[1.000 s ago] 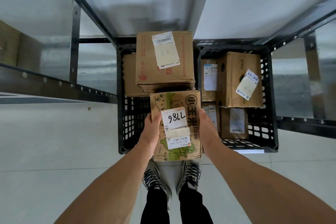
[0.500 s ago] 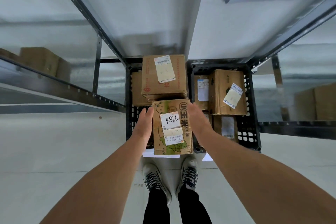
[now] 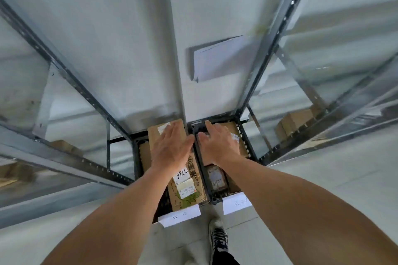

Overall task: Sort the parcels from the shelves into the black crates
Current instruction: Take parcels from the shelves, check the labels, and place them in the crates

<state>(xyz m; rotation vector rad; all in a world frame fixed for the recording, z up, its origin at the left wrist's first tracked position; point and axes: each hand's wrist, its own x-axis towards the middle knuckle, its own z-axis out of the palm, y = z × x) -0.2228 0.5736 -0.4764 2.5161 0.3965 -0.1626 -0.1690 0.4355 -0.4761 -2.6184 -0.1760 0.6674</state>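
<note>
Your left hand [image 3: 172,146] has its fingers straight and slightly apart, gripping nothing; your right hand [image 3: 217,144] is the same, fingers fanned and empty. Whether either palm touches what lies below, I cannot tell. Just under your left fingertips sits a plain brown cardboard box [image 3: 154,137]. Back toward your left wrist lies the brown cardboard parcel with green print and a white handwritten label [image 3: 187,187], flat in the left black perforated plastic crate [image 3: 137,157]. It looks delivered, which would explain the empty hands. Under your right fingers is the right black perforated plastic crate [image 3: 247,146]. Nearer you than both wrists, white paper tags [image 3: 181,217] front the crates, likely naming destinations. Well beyond your fingertips, a flat white envelope-like parcel [image 3: 219,58] waits on the grey metal shelf [image 3: 129,38], probably next
</note>
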